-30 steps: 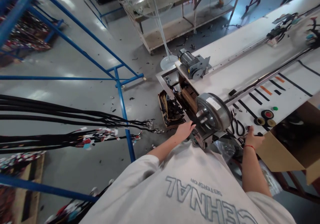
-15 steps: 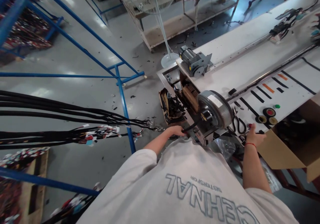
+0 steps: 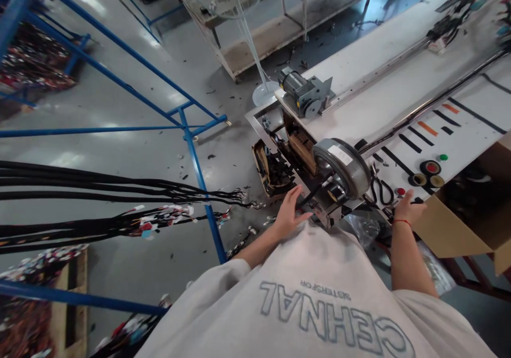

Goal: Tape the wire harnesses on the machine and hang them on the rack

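My left hand is open with fingers spread, touching a black cable that runs up to the grey metal roller at the end of the white conveyor bench. My right hand rests at the bench's near edge beside black scissors and a red button; its fingers are curled, and I cannot make out what they hold.
A grey motor sits on the bench end. Tape rolls and a cardboard box lie to the right. Black wire harnesses hang on a blue rack at left. A box of scrap stands on the floor.
My left hand dipped below the roller, then rose and opened beside the black cable. The view shifted slightly; my right hand stayed at the bench edge.
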The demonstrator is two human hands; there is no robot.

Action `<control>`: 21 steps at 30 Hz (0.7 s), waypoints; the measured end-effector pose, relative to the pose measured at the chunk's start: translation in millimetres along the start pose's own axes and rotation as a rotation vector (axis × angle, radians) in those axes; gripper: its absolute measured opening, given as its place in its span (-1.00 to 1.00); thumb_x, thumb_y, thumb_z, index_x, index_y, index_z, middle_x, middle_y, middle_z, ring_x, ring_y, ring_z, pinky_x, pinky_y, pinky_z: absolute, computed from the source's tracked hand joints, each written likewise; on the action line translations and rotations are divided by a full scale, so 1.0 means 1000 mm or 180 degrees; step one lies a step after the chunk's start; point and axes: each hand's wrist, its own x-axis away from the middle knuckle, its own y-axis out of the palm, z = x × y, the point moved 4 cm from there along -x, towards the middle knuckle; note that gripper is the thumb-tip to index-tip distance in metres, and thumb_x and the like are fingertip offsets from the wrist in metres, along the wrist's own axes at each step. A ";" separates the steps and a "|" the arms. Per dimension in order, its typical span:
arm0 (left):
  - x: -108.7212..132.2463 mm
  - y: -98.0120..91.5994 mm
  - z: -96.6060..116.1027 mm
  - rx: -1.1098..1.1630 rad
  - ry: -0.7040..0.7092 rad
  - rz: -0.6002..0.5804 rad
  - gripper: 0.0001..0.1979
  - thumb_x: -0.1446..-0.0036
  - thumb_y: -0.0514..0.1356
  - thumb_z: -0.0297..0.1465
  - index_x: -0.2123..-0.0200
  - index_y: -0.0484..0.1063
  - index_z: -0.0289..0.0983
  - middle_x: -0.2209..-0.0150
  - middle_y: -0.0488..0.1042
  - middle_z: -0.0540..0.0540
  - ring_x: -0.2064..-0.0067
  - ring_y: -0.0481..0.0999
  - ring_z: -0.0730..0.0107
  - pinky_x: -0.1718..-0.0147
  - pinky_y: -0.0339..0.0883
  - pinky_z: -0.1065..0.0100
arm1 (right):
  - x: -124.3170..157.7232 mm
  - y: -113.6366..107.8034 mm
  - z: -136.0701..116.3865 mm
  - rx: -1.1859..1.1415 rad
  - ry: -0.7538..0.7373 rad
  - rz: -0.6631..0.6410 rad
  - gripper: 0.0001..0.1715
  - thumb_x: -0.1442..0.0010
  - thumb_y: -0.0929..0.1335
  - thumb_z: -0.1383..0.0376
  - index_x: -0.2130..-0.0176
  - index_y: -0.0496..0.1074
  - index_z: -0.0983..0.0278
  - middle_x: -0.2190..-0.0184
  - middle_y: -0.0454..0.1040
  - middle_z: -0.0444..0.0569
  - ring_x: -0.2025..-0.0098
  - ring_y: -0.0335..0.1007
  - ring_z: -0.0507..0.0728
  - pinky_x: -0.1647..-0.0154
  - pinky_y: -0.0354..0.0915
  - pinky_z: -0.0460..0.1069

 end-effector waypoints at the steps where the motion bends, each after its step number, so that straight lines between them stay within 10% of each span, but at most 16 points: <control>1: -0.011 0.007 0.013 -0.0023 0.0318 0.0092 -0.15 -0.21 0.20 -0.07 -0.39 -0.16 -0.18 -0.35 0.05 -0.35 -0.37 0.09 0.03 -0.30 0.09 -0.03 | -0.001 0.000 0.002 0.0026 0.0010 0.0017 -0.37 -0.26 0.26 -0.05 -0.06 0.20 0.39 -0.12 0.30 0.45 -0.24 0.22 0.46 -0.26 0.12 0.30; 7: -0.064 0.055 0.049 -0.0188 0.0805 -0.0344 -0.07 -0.24 0.15 -0.05 -0.41 -0.38 -0.22 -0.35 0.07 -0.43 -0.37 0.12 -0.05 -0.29 0.12 -0.08 | -0.001 0.001 0.002 0.0087 0.0081 0.0081 -0.28 -0.25 0.27 -0.06 -0.10 0.23 0.47 -0.11 0.33 0.45 -0.19 0.28 0.46 -0.21 0.18 0.26; 16: -0.071 0.060 0.023 0.0019 0.0452 -0.0443 0.08 -0.08 0.27 0.03 -0.39 -0.26 -0.40 -0.37 -0.04 -0.53 -0.40 -0.01 -0.15 -0.33 -0.05 -0.16 | 0.009 -0.011 -0.007 0.0158 0.0225 0.0074 -0.17 -0.18 0.32 -0.03 -0.20 0.19 0.49 -0.23 0.18 0.49 -0.28 0.12 0.52 -0.25 0.08 0.36; 19: -0.060 0.056 -0.011 0.0147 -0.0290 -0.0420 -0.10 -0.08 0.30 -0.09 -0.31 0.02 -0.45 -0.22 0.28 -0.48 -0.22 0.34 -0.04 -0.21 0.22 -0.04 | 0.018 -0.021 -0.053 -0.0043 -0.0429 0.0014 -0.22 -0.15 0.34 0.00 -0.17 0.25 0.45 -0.28 0.12 0.45 -0.34 0.00 0.48 -0.29 -0.01 0.36; 21: -0.050 0.057 -0.030 0.0176 -0.0789 -0.0645 -0.51 -0.21 0.18 -0.21 -0.10 0.33 -0.39 0.07 0.53 -0.28 0.05 0.53 0.15 -0.03 0.38 0.13 | 0.036 -0.016 -0.110 -0.0555 -0.1174 -0.0792 -0.33 -0.24 0.25 -0.05 -0.08 0.35 0.41 -0.15 0.34 0.35 -0.22 0.23 0.37 -0.21 0.16 0.26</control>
